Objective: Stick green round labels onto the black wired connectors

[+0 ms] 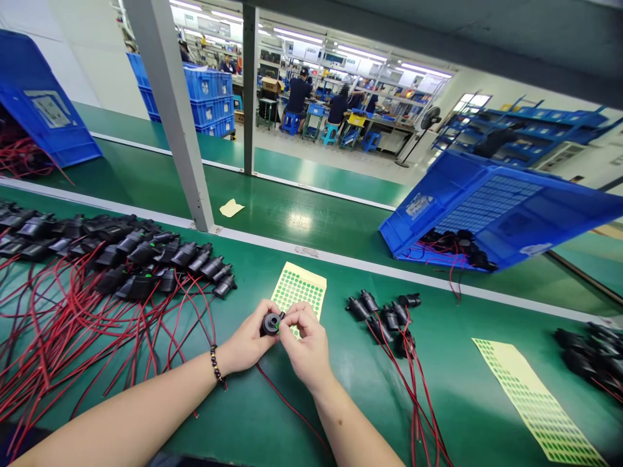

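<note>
My left hand (pixel 250 337) is closed around a small black pump (pixel 270 323), its round, ringed end facing me. A red wire (pixel 292 405) trails from beneath my hands toward the front edge. Thumb and forefinger of my right hand (pixel 305 337) pinch together at the pump's side, where a green dot sticker (pixel 279 326) shows between the fingertips. Just beyond both hands lies a cream sheet of green dot stickers (pixel 299 290), partly covered by my fingers.
Many wired black pumps (pixel 141 256) crowd the left; a smaller group (pixel 384 314) lies right. Another sticker sheet (pixel 535 402) is farther right. Tilted blue crates (pixel 491 214) hold more parts. A grey post (pixel 170 117) rises beyond the bench. People (pixel 298 94) sit in the background.
</note>
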`<act>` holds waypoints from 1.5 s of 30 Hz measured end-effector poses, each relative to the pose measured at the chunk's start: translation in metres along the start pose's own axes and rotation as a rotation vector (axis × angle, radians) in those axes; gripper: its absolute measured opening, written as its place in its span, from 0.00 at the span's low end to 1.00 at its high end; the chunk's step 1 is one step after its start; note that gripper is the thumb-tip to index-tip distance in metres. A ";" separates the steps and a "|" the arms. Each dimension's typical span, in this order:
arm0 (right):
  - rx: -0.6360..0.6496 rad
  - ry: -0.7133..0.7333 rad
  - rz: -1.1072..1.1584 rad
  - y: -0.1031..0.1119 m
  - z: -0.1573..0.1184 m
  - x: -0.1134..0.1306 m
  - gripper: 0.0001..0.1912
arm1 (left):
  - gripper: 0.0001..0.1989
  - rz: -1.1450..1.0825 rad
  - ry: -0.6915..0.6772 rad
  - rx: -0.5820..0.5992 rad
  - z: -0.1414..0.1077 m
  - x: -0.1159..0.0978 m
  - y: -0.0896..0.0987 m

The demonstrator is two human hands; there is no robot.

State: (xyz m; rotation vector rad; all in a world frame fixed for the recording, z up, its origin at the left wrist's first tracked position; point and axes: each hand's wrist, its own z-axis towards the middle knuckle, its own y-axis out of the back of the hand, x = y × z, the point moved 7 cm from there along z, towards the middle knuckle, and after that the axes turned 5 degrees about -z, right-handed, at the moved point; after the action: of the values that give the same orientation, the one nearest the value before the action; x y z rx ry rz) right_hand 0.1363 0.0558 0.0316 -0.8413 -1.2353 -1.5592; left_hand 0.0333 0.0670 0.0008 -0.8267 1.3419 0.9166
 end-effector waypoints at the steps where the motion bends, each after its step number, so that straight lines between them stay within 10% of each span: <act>1: -0.004 0.011 -0.012 0.000 0.000 0.001 0.05 | 0.10 0.002 -0.003 0.000 0.000 0.000 0.000; 10: 0.001 0.010 -0.019 -0.003 -0.001 0.002 0.06 | 0.11 0.105 -0.049 0.027 -0.002 -0.004 -0.003; 21: 0.116 -0.312 0.513 -0.014 0.001 -0.023 0.10 | 0.13 0.223 -0.060 0.076 -0.001 0.001 -0.003; 37: 0.244 -0.412 0.519 -0.022 0.001 -0.035 0.10 | 0.16 0.368 -0.102 0.125 -0.001 -0.001 -0.007; 45: 0.097 -0.452 0.390 -0.014 0.007 -0.057 0.12 | 0.14 0.547 0.011 -0.116 -0.001 -0.028 0.021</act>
State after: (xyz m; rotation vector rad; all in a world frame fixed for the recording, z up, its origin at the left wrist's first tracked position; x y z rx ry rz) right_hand 0.1405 0.0777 -0.0231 -1.3294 -1.3458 -1.0180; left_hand 0.0138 0.0726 0.0291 -0.5529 1.5688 1.4258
